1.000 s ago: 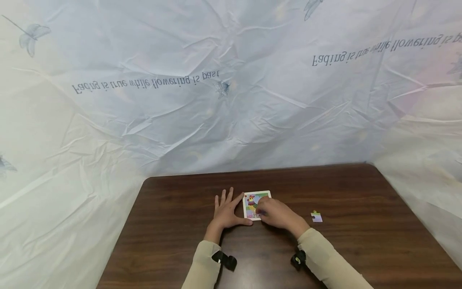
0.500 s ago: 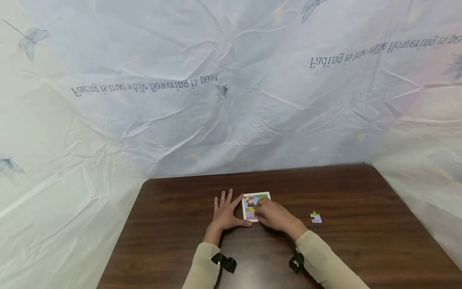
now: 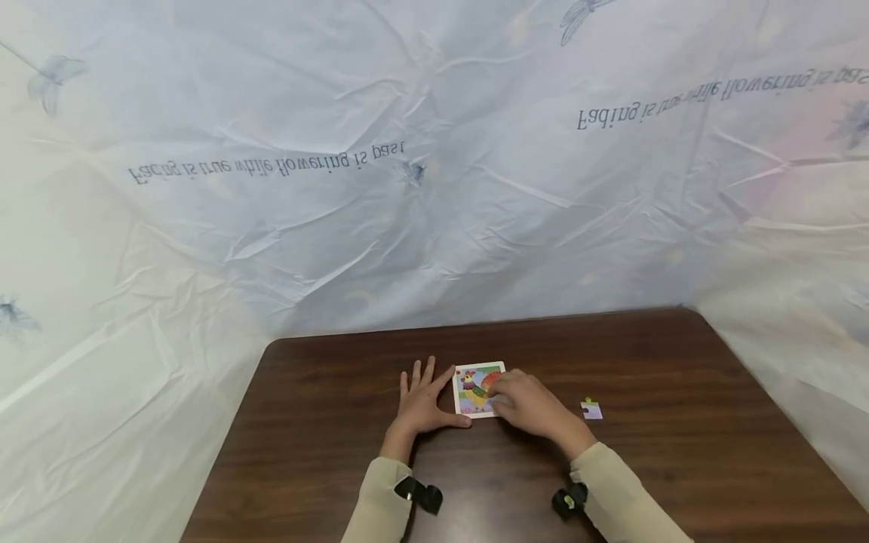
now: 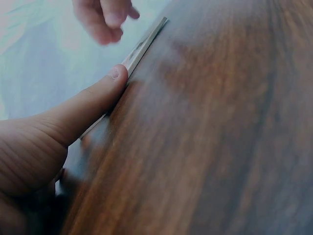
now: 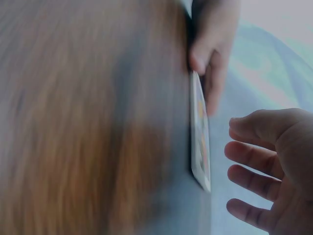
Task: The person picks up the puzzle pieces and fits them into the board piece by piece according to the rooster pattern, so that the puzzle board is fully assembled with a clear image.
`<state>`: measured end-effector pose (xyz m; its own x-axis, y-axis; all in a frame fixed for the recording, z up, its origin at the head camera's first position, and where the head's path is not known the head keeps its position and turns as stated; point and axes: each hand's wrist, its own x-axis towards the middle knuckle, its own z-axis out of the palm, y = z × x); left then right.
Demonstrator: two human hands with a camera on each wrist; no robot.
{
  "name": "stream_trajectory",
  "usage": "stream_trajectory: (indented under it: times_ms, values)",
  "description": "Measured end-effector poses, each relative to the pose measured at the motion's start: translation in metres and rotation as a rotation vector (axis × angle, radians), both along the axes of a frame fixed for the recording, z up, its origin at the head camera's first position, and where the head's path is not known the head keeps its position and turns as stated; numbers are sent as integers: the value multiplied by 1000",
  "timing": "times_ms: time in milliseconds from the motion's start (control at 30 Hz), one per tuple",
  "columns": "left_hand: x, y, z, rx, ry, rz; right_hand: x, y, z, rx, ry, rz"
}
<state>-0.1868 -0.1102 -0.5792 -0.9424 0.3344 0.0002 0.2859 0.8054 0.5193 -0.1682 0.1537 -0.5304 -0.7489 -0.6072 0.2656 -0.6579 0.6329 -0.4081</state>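
A small square jigsaw puzzle (image 3: 473, 394) with a white border and a rooster picture lies flat on the brown table. My left hand (image 3: 420, 406) is spread at its left side, index finger and thumb against the border; in the left wrist view the thumb (image 4: 98, 100) presses the board's edge (image 4: 146, 45). My right hand (image 3: 532, 407) is over the puzzle's right side, hiding part of it. In the right wrist view, this hand (image 5: 279, 164) has loosely bent fingers just off the board (image 5: 201, 142), with nothing seen in them.
One loose puzzle piece (image 3: 591, 409), lilac and green, lies on the table (image 3: 652, 467) to the right of my right hand. A pale printed sheet (image 3: 434, 226) hangs behind the table and along both sides.
My right hand has drawn back a little to the right, and more of the rooster picture shows, including its orange tail. The left hand keeps its place at the puzzle's edge.
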Motion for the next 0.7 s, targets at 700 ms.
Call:
stream_trajectory:
  times_ms: [700]
  values:
    - [3, 2, 5, -3, -8, 5, 15, 133, 8, 54, -222, -165]
